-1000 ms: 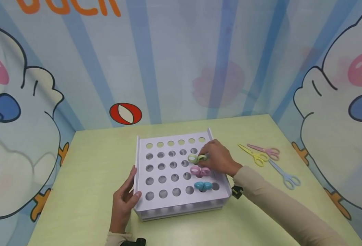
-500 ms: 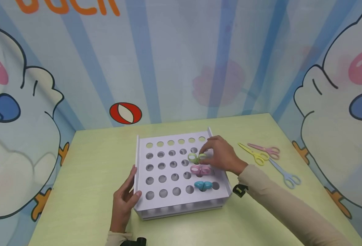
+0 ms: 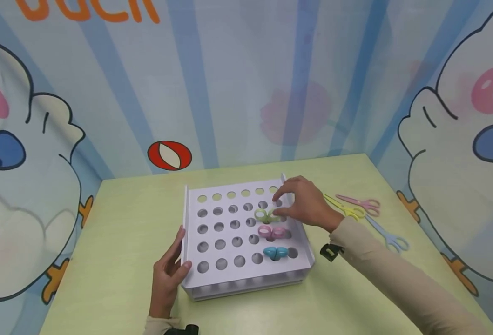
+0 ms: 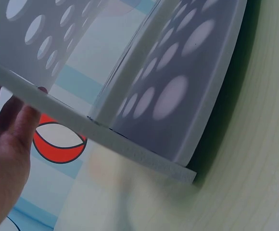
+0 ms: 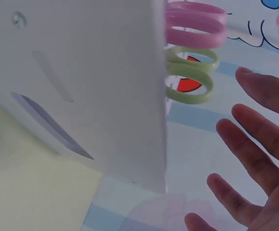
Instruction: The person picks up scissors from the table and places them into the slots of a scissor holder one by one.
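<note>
Orange lettering (image 3: 115, 17) and a red-white oval (image 3: 169, 155) mark the blue-striped backdrop (image 3: 238, 83).

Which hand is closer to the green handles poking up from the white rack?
Right. The right hand is just beside the green handles, open and not touching them; the left hand is farther off, gripping the left edge of the white rack.

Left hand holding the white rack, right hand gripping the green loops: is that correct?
Not quite: the right wrist view shows the right hand open, apart from the green loops. The left hand does hold the white rack.
</note>
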A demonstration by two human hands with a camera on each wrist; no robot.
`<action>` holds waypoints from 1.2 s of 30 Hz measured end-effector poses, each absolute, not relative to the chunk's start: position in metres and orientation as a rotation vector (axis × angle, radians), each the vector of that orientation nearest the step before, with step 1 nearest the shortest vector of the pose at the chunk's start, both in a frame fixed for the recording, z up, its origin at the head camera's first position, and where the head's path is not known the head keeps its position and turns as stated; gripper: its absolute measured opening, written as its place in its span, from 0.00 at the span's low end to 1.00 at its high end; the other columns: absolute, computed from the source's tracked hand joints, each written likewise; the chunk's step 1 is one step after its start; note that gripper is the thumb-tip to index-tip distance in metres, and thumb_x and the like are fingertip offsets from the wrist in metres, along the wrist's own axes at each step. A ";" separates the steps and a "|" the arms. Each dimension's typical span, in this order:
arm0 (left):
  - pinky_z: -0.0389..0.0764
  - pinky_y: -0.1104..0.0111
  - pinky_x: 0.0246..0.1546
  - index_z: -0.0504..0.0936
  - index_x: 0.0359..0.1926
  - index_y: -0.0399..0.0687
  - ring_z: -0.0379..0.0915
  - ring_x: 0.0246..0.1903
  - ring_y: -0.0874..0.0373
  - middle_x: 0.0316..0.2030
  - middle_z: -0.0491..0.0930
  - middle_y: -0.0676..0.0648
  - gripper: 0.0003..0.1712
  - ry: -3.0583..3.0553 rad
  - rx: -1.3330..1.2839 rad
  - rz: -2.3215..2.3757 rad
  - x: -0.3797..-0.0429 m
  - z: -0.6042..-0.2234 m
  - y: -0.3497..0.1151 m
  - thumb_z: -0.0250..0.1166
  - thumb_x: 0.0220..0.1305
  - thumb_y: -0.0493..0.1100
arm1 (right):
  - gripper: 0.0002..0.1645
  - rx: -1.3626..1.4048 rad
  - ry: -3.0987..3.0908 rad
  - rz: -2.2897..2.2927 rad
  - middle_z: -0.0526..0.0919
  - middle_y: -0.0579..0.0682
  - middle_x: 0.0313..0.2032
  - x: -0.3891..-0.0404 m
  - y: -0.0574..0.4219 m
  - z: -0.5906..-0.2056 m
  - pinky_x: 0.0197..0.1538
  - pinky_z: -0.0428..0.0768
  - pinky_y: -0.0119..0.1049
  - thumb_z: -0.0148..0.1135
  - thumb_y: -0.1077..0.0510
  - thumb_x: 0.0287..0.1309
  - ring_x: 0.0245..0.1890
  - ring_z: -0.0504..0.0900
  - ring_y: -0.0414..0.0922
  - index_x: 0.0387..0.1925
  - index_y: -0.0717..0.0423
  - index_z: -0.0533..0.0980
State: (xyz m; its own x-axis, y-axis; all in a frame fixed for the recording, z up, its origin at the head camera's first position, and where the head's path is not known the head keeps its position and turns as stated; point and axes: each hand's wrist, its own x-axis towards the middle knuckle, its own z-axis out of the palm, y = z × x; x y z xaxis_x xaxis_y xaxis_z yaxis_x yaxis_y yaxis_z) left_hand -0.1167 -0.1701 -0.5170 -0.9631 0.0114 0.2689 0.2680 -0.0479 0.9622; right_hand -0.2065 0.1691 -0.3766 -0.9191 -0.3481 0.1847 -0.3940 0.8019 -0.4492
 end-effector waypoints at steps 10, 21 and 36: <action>0.72 0.78 0.65 0.64 0.74 0.42 0.61 0.73 0.69 0.76 0.62 0.52 0.39 -2.024 -0.284 -2.148 -0.115 -0.519 -0.171 0.57 0.60 0.28 | 0.17 0.529 -2.758 0.920 0.89 0.55 0.48 -0.212 0.195 -0.362 0.63 0.76 0.57 0.76 0.53 0.51 0.58 0.81 0.57 0.43 0.55 0.87; 0.72 0.78 0.65 0.64 0.74 0.43 0.62 0.73 0.69 0.76 0.62 0.50 0.39 -2.031 -0.289 -2.132 -0.116 -0.516 -0.172 0.58 0.60 0.28 | 0.13 0.362 -2.681 1.142 0.87 0.59 0.49 -0.210 0.221 -0.368 0.61 0.78 0.58 0.72 0.56 0.57 0.57 0.81 0.57 0.43 0.57 0.85; 0.72 0.78 0.65 0.64 0.74 0.42 0.62 0.73 0.69 0.76 0.62 0.52 0.39 -2.032 -0.290 -2.147 -0.116 -0.517 -0.170 0.57 0.60 0.28 | 0.14 0.115 -2.378 1.402 0.87 0.41 0.39 -0.206 0.250 -0.396 0.46 0.83 0.23 0.68 0.52 0.62 0.39 0.84 0.28 0.44 0.57 0.85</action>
State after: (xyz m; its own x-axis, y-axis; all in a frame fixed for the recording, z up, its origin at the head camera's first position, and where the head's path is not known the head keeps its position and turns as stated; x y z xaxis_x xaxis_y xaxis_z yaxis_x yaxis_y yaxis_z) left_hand -0.1156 -0.1702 -0.5173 -0.9665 0.0094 0.2566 0.2557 -0.0565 0.9651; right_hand -0.2057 0.2497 -0.3959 -0.9258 0.1185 0.3589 -0.2567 0.4998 -0.8272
